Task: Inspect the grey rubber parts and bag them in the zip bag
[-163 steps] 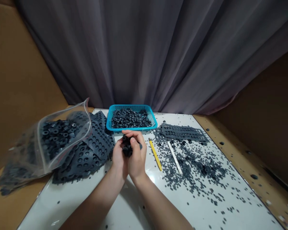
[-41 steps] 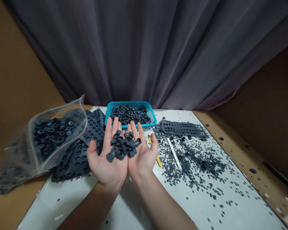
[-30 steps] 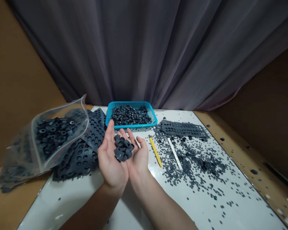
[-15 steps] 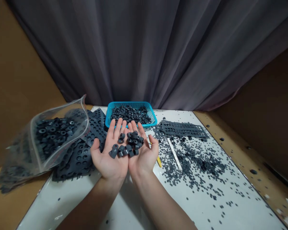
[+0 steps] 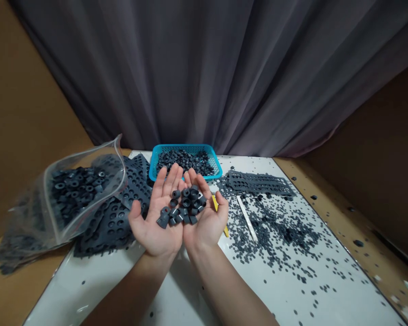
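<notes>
My left hand and my right hand are cupped side by side, palms up and fingers apart. Together they hold a small heap of dark grey rubber rings, short hollow cylinders that rest across both palms. One ring near the left palm's heel shows a small red mark. My right hand hides part of a yellow stick lying on the white tabletop.
Behind my hands stands a blue plastic basket of similar rings. To the left lie an open zip bag of rings and perforated dark rubber sheets. To the right are a punched sheet, a white stick, and many scattered small grey discs.
My hands have gone from pressed closed around the rings to open, cupped palms. Over the last half second, they have drawn closer together and the rings have gathered into a tighter heap.
</notes>
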`<state>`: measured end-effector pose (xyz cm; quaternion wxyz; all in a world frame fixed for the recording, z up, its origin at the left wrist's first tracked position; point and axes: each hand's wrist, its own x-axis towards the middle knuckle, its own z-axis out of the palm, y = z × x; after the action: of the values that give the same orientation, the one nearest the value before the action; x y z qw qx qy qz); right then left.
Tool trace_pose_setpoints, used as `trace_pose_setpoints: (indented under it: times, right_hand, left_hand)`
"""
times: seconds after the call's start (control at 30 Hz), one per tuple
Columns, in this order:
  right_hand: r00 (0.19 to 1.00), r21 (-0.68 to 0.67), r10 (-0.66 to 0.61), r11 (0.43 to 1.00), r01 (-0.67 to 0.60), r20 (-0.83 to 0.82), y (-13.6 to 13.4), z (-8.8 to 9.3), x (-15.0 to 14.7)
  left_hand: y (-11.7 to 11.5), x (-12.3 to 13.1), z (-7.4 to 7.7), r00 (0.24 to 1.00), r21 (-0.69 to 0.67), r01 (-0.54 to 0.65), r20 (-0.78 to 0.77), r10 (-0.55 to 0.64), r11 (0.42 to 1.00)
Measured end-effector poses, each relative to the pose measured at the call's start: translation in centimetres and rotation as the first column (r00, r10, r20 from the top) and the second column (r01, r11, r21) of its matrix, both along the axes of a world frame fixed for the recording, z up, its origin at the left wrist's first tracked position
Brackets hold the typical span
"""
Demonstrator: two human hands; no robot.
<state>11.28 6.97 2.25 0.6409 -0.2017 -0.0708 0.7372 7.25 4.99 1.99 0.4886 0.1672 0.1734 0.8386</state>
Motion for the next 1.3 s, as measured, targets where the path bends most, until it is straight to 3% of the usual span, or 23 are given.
trace_pose_setpoints:
  times: [0.83, 1.0, 1.1, 1.3]
  right_hand:
    - [1.0, -0.015, 0.004, 1.0, -0.004, -0.01, 0.0, -0.1, -0.2]
    - [0.985, 0.147, -0.013, 0.989, -0.013, 0.17, -0.4, -0.4, -0.5]
    - [0.941, 0.324, 0.038, 0.934, -0.154, 0.337, -0.4, -0.7, -0.5]
    - [0.826, 0.52, 0.1, 0.733, -0.438, 0.554, -0.8, -0.7, -0.2]
  left_hand:
    - [-0.2, 0.5, 0.0, 0.998, 0.005, -0.024, -0.049, 0.024, 1.0]
    - [0.0, 0.7, -0.2, 0.995, -0.067, -0.054, -0.085, 0.048, 0.996]
    - [-0.1, 0.6, -0.3, 0.987, -0.195, -0.106, -0.144, 0.078, 0.975]
    - [-0.6, -0.4, 0.5, 0.951, -0.34, -0.26, -0.251, 0.179, 0.904]
